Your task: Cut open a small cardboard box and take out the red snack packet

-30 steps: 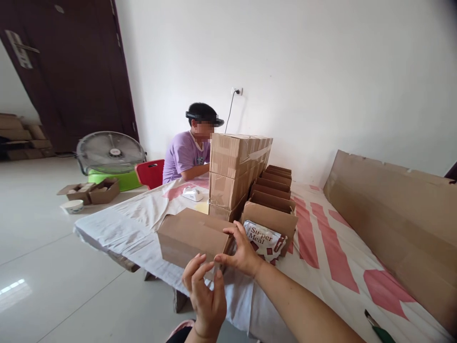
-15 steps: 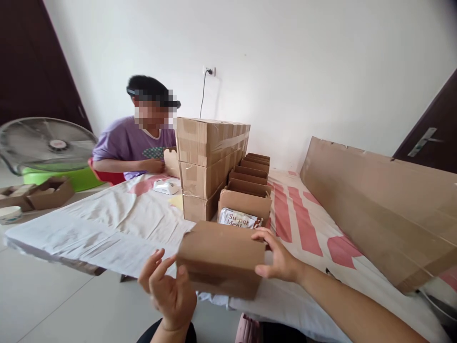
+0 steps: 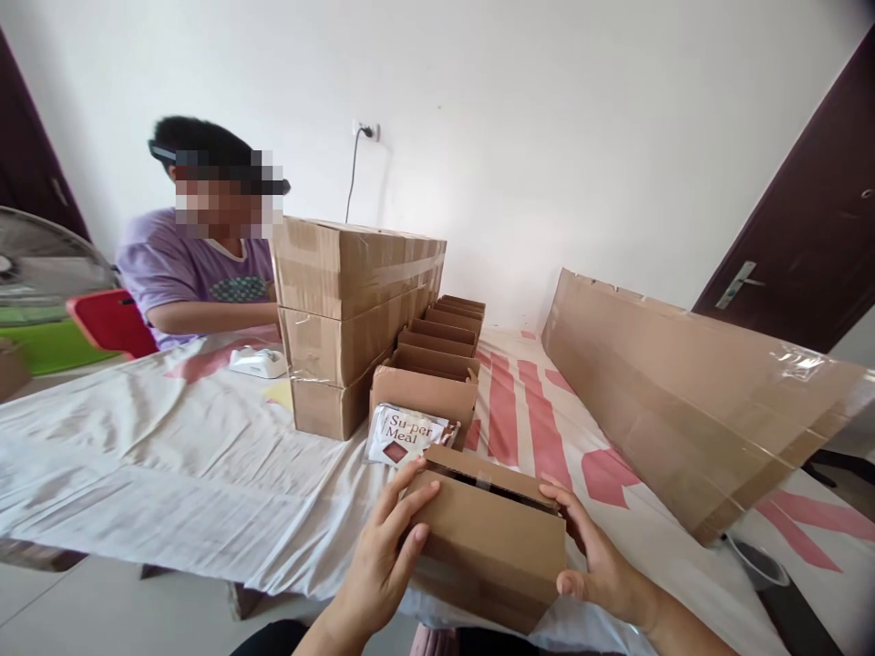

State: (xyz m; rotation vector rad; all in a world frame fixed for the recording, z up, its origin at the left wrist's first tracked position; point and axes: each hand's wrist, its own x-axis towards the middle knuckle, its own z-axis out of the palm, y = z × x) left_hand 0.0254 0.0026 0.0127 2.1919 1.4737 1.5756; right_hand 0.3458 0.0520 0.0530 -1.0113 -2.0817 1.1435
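The box [image 3: 488,538] at the near edge of the tabletop is plain brown, like the stacked boxes [image 3: 348,319]. The packet [image 3: 403,435] is white with dark red squares and lettering. The cloth [image 3: 170,456] is white with pink stripes. The person's shirt [image 3: 184,269] is purple; the chair [image 3: 109,321] red

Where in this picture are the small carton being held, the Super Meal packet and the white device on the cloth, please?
small carton [image 3: 488,547]: head view, front brown face.
Super Meal packet [image 3: 400,434]: head view, printed front.
white device [image 3: 258,362]: head view, top surface.
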